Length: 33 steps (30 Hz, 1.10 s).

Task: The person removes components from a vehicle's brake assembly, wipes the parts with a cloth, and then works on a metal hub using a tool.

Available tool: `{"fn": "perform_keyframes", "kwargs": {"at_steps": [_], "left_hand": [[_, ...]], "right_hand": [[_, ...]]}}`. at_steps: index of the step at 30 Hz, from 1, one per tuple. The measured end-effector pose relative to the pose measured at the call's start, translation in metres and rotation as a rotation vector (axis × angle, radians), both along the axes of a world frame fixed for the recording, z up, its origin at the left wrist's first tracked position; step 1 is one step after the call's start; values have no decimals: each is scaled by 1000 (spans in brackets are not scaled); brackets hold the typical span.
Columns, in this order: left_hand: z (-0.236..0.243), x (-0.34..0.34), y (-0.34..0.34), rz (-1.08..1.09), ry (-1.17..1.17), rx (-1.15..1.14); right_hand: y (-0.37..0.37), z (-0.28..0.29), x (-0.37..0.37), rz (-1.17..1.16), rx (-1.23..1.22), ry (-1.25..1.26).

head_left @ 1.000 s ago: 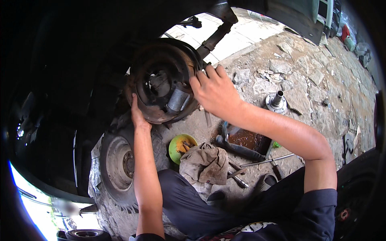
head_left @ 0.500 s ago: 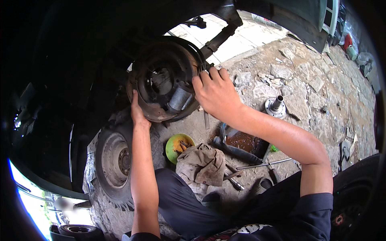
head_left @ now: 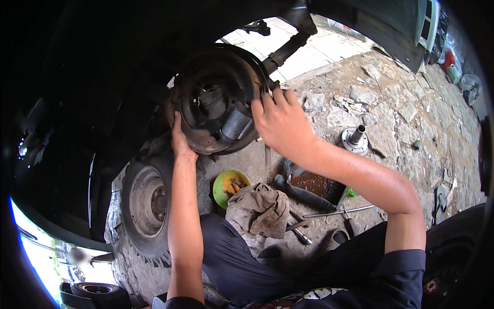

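Note:
A round, rusty drum brake assembly (head_left: 198, 133) hangs under the dark vehicle body in front of me. A silver cylindrical part (head_left: 236, 125) sits at its lower right. My left hand (head_left: 183, 142) grips the lower left rim, thumb on the face and the other fingers hidden behind. At the right rim, my right hand (head_left: 284, 122) is closed with its fingers curled over the edge; what its fingertips touch behind is out of sight.
Below stand a tyred wheel (head_left: 146, 203), a yellow-green bowl (head_left: 220, 190) of small parts, a crumpled brown rag (head_left: 265, 208) and a cut-open container (head_left: 303, 194) of brown liquid. A flanged metal hub (head_left: 355, 140) stands on the stony ground. Tools lie near my feet.
The view has shifted slightly, so the scene sits a little further right. Both hands keep their places on the brake assembly.

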<state>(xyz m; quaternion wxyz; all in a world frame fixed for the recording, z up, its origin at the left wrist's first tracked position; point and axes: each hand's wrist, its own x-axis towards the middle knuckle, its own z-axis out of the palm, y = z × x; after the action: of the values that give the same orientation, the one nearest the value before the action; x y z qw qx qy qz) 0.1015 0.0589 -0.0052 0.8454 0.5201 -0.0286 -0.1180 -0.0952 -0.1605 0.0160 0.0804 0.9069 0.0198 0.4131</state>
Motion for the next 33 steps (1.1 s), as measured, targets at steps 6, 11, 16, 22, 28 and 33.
{"fn": "perform_keyframes", "kwargs": {"at_steps": [6,11,16,22,28,33], "left_hand": [[-1,1,2,-14,11,4],[-5,10,7,-37,1,-16],[-9,12,4,-24,-21,-3],[-8,12,8,-34,-7,-7],[-6,11,8,-28,3,0],[-4,4,3,-9,27,22]], "right_hand": [[36,-13,-26,1,-11,160],[-6,-1,4,21,49,-2],[7,-6,-10,16,-8,52],[12,-14,-9,23,34,15],[9,-10,-5,5,16,3],[31,-14,-26,9,22,123]]}}
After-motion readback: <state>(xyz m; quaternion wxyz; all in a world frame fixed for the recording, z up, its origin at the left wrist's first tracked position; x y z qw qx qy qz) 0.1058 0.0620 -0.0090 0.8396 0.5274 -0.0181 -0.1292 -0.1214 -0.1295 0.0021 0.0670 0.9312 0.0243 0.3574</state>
